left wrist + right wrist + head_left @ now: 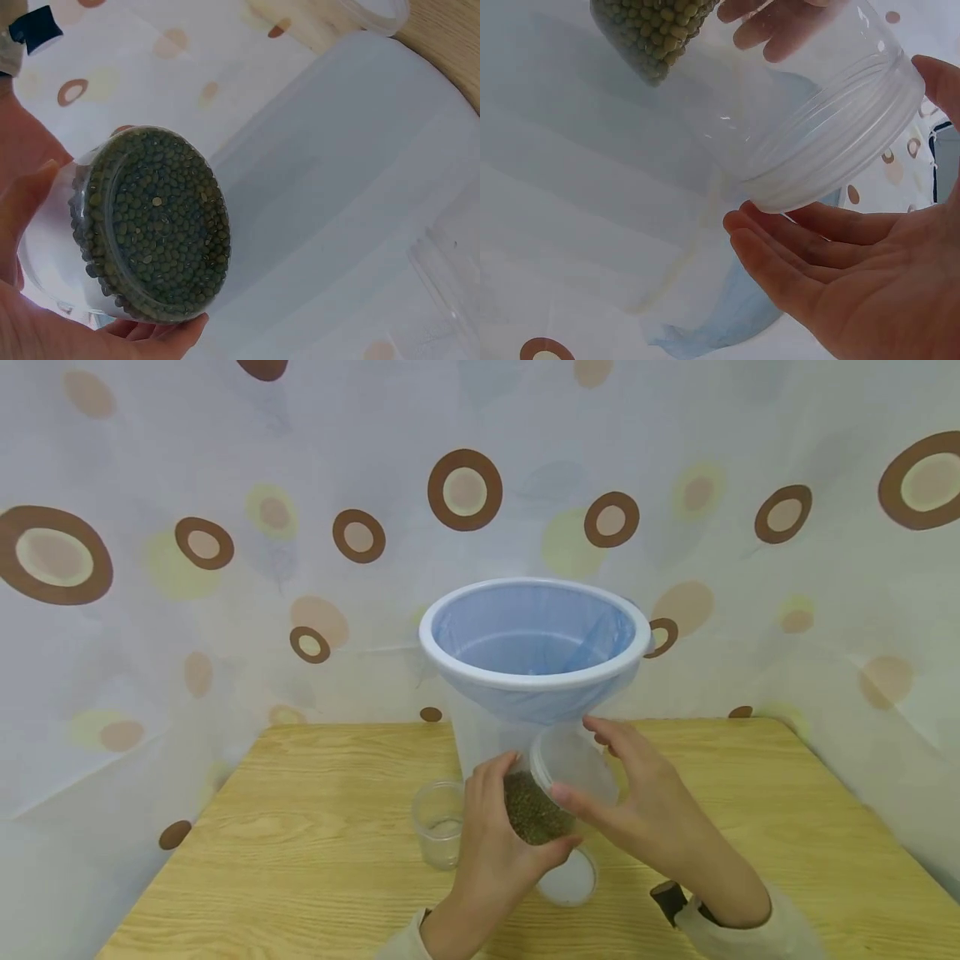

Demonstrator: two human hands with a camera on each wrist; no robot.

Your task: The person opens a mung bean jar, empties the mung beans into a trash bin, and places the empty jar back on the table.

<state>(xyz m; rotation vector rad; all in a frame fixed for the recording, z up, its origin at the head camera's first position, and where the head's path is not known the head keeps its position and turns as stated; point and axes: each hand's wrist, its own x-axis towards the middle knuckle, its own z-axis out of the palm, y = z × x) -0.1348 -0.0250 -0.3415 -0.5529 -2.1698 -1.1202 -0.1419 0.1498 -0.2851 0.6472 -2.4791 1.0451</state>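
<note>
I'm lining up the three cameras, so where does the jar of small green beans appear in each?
Head: the jar is below and right of center, between the left hand and right hand.
Left wrist: the jar is left of center, its base turned toward the camera.
Right wrist: the jar is in the upper part, its beans at the top edge.
Shared landmark: the backdrop with brown rings.

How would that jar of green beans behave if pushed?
The jar is probably bottom-heavy, as beans cover its base. Its smooth, shiny plastic-looking sides might feel slippery. Laid sideways, its round body could roll.
</note>
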